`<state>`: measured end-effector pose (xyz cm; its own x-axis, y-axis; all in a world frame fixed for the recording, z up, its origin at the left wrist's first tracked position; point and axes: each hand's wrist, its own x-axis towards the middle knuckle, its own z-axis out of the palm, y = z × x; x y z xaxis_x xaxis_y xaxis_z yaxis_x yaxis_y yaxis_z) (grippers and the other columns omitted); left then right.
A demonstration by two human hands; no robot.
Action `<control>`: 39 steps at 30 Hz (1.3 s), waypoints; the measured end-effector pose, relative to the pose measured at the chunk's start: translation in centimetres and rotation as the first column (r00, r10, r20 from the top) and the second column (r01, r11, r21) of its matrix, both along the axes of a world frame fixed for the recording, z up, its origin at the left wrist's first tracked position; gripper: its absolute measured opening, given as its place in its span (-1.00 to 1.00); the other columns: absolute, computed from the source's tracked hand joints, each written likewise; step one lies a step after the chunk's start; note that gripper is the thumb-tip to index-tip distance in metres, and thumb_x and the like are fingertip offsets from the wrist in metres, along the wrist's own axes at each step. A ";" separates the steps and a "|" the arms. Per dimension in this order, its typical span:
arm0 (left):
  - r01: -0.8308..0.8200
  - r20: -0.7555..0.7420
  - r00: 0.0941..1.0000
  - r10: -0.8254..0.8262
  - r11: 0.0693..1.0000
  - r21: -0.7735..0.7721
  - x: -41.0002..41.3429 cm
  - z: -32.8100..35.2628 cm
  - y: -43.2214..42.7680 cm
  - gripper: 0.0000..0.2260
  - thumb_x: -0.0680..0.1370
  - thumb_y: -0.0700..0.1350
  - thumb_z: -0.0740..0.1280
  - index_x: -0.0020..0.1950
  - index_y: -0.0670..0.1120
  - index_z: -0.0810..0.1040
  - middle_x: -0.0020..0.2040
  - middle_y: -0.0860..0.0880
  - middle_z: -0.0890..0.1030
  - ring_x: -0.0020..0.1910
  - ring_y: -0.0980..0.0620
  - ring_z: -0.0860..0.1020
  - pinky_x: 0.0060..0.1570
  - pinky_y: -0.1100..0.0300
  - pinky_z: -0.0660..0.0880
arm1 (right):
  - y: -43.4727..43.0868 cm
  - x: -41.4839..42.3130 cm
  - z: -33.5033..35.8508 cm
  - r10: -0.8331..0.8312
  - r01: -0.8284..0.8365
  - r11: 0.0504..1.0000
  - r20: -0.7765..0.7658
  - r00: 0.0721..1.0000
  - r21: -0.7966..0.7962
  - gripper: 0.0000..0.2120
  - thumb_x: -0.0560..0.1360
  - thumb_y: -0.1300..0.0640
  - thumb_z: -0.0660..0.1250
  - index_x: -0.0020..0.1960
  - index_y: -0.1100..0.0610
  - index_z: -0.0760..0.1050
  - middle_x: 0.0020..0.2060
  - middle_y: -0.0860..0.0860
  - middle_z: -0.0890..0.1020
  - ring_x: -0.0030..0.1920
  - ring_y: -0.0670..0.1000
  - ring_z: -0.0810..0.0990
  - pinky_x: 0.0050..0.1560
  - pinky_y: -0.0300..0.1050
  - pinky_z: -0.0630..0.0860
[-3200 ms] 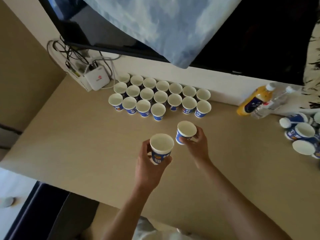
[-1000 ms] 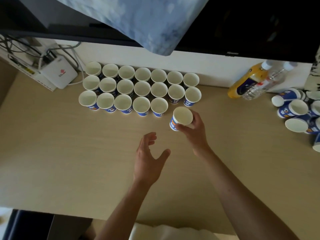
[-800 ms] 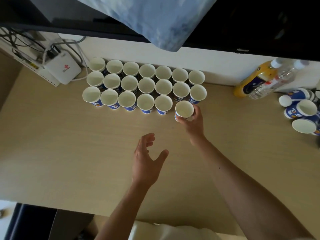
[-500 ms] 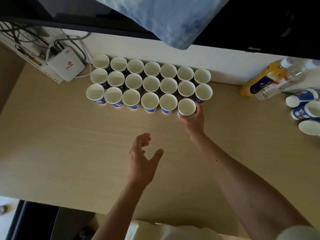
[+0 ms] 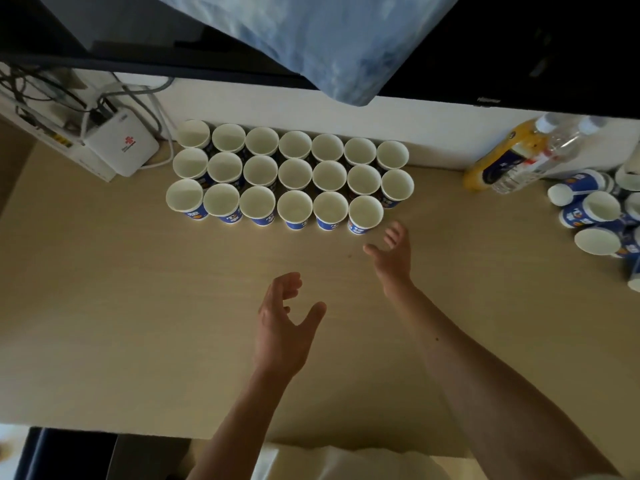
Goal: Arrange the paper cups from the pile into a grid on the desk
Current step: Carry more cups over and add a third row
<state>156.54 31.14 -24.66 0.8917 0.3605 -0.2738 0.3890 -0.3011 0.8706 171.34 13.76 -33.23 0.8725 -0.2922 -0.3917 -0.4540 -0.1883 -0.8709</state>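
Set newest cup (image 5: 365, 213) into front row of the grid (image 5: 294, 174) on the desk (image 5: 138, 289); withdrew right hand (image 5: 393, 258), fingers (image 5: 394, 233) spread, empty. Kept left hand (image 5: 282, 327) open, empty. Judged cups in the pile (image 5: 588, 213) light, crushable; best held gently round the sidewall.

L grip (image 5: 282, 327), R grip (image 5: 393, 258), forearms bare; pale white garment (image 5: 363, 464) at btm edge.

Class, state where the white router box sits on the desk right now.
In the head view, the white router box sits at the far left of the desk near the wall, just left of the grid's back-left cup.
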 end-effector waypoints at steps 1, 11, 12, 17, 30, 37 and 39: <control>0.027 0.007 1.000 -0.027 1.000 -0.011 0.1 0.2 -0.2 -0.54 0.43 -0.10 0.56 0.26 0.04 0.49 0.16 0.16 0.59 0.16 0.18 0.55 0.07 0.20 0.49 | -0.3 -0.9 0.6 -0.038 0.038 0.999 0.010 0.999 0.015 -0.27 0.42 0.33 0.50 0.49 0.14 0.27 0.39 0.09 0.46 0.39 0.04 0.47 0.33 -0.03 0.46; 0.325 0.089 0.945 -0.315 0.937 -0.126 1.7 2.7 -3.9 -0.63 0.46 -0.15 0.54 0.20 0.04 0.52 0.13 0.14 0.61 0.13 0.13 0.58 0.07 0.13 0.52 | -4.7 -10.9 8.8 -0.433 0.361 0.865 0.156 0.888 0.348 -0.50 0.48 0.37 0.46 0.35 0.13 0.40 0.28 0.20 0.55 0.24 0.05 0.57 0.24 -0.04 0.52; 0.357 0.110 0.933 -0.344 0.925 -0.135 2.0 3.4 -4.9 -0.64 0.47 -0.16 0.53 0.20 0.03 0.52 0.13 0.13 0.61 0.13 0.13 0.58 0.08 0.14 0.52 | -5.5 -12.0 9.5 -0.467 0.382 0.845 0.170 0.868 0.374 -0.50 0.47 0.39 0.45 0.35 0.16 0.41 0.27 0.22 0.55 0.24 0.07 0.57 0.22 -0.07 0.51; 0.474 0.219 0.872 -0.438 0.867 -0.154 1.4 6.4 -10.5 -0.68 0.50 -0.16 0.50 0.20 0.02 0.52 0.11 0.13 0.62 0.10 0.20 0.58 0.06 0.19 0.51 | -9.7 -16.0 12.4 -0.531 0.413 0.817 0.250 0.810 0.402 -0.54 0.46 0.44 0.43 0.26 0.11 0.43 0.18 0.18 0.56 0.21 0.10 0.57 0.16 -0.12 0.52; 0.536 0.373 0.805 -0.462 0.835 -0.121 -7.5 11.0 -28.6 -0.72 0.52 -0.12 0.48 0.18 0.06 0.53 0.11 0.14 0.62 0.12 0.17 0.58 0.09 0.13 0.53 | -26.3 -23.7 17.6 -0.476 0.340 0.856 0.338 0.812 0.389 -0.54 0.50 0.31 0.45 0.37 0.17 0.43 0.20 0.12 0.59 0.06 -0.02 0.63 -0.08 -0.35 0.56; 0.501 0.388 0.813 -0.435 0.862 -0.082 -10.3 11.6 -36.5 -0.71 0.51 -0.17 0.49 0.13 0.10 0.52 0.09 0.10 0.63 0.09 0.15 0.60 0.05 0.10 0.53 | -34.3 -27.6 18.0 -0.456 0.306 0.854 0.323 0.829 0.422 -0.60 0.49 0.29 0.46 0.30 0.18 0.48 0.16 0.11 0.61 -0.03 -0.12 0.63 -0.02 -0.27 0.54; 0.490 0.381 0.817 -0.432 0.869 -0.066 -10.7 11.7 -38.2 -0.70 0.50 -0.18 0.49 0.12 0.10 0.52 0.09 0.10 0.64 0.07 0.20 0.60 0.05 0.09 0.54 | -35.7 -28.5 17.8 -0.456 0.309 0.856 0.324 0.829 0.415 -0.53 0.41 0.21 0.54 0.28 0.18 0.51 0.14 0.11 0.63 0.00 -0.11 0.63 0.09 -0.19 0.54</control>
<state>145.80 -7.07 -12.99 0.9884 -0.1380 0.0639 -0.0935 -0.2201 0.9710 142.83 -21.97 -15.47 0.8157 -0.5525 -0.1713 -0.0280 0.2581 -0.9657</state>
